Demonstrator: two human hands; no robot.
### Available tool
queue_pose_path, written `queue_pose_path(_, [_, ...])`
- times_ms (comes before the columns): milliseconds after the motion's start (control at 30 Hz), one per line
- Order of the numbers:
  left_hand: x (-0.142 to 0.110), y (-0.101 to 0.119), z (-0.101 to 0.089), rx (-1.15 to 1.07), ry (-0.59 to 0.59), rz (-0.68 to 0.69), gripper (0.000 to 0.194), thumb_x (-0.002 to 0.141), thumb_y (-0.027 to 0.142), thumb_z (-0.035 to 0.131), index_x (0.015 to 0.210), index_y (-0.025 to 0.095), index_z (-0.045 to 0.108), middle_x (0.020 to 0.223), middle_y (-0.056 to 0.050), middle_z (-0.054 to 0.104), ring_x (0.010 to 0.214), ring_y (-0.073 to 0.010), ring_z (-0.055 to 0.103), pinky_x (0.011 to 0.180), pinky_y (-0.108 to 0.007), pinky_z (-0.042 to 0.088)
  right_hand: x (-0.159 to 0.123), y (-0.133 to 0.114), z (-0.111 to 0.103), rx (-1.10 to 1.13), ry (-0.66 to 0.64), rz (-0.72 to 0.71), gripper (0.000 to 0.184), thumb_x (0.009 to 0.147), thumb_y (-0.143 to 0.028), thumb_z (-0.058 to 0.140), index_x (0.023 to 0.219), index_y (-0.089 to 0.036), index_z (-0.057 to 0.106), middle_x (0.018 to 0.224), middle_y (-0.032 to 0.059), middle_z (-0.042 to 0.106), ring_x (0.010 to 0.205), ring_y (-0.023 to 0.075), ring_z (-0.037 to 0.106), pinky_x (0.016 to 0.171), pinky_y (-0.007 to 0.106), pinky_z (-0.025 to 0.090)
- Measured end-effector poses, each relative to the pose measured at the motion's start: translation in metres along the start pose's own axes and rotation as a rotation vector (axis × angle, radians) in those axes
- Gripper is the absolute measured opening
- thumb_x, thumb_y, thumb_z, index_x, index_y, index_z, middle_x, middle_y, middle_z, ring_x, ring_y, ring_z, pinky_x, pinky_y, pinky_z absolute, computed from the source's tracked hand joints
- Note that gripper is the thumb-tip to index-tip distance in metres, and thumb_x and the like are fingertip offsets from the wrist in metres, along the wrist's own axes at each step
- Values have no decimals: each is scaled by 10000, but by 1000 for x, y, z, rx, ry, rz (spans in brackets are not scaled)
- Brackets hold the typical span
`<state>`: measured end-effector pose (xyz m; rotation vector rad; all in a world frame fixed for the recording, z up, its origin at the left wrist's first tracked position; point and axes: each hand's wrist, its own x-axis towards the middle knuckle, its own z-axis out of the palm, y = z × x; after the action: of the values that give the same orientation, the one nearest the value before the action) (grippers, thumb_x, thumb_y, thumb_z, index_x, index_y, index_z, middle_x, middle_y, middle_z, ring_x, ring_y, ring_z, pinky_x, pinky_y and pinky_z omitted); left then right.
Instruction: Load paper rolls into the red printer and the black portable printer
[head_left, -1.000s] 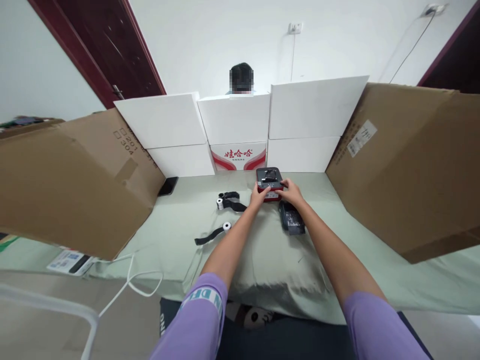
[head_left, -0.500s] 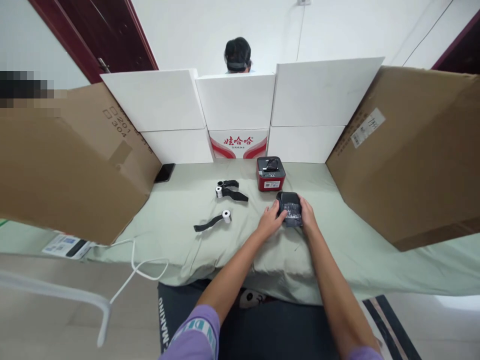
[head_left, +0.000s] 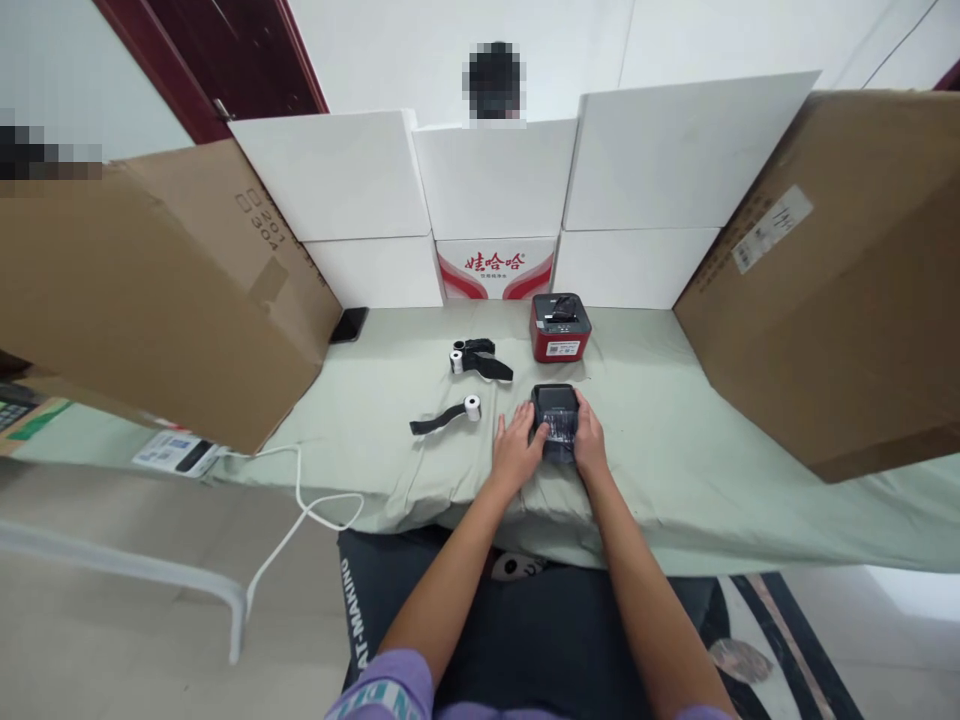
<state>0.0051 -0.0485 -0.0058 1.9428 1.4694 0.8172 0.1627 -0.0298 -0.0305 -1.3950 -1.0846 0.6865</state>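
Head view: the device (head_left: pixel 556 398) lay between two hands, on the near side of the red box (head_left: pixel 561 348).

Its long axis ran roughly toward and away from the person, its far end toward the red box but apart from it. The left hand (head_left: pixel 517 446) had its fingers loosely spread, the thumb at the device's left edge; the right hand (head_left: pixel 590 438) had its fingers partly bent along the right edge. Neither hand was clearly nearer; whether either gripped firmly, one could not tell. Left of the red box were two white rolls, a nearer roll (head_left: pixel 472 408) and a farther roll (head_left: pixel 457 363).
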Motion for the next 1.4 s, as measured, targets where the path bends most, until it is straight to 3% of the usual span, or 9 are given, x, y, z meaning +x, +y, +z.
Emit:
queue_pose_path(300, [4,-1,1,-95,66,-25,512,1037,451,430,1466,214,576,1562,-123,522,1545,-269,361,1319,-525,31,3,-2,-3,-62,22,-45,784,943,-738,297,1338,-168,662,1416,159,654,1367,280,567,1207,506,365])
queue_pose_path(833, [6,-2,3,-141,96,-29,459,1026,444,468,1399,236,638,1507,-106,589,1524,-257,397,1318,-510,10,4,-1,-2,-78,30,-69,747,931,-712,320,1319,-169,658,1431,164,637,1367,281,553,1202,525,361])
queue_pose_path(1133, [6,-4,4,-81,84,-11,499,1053,429,358,1414,214,628,1517,-105,575,1518,-263,407,1315,-538,38,3,1,-2,-71,43,-80,707,949,-686,328,1315,-189,673,1381,130,678,1339,262,580,1197,489,376])
queue_pose_path(1400, [8,-4,2,-63,63,-37,504,1058,402,321,1417,215,622,1538,-107,552,1518,-249,409,1315,-534,58,-1,-3,-3,-102,40,-39,855,922,-749,319,1417,-110,599,1475,183,600,1420,293,523,1228,479,348])
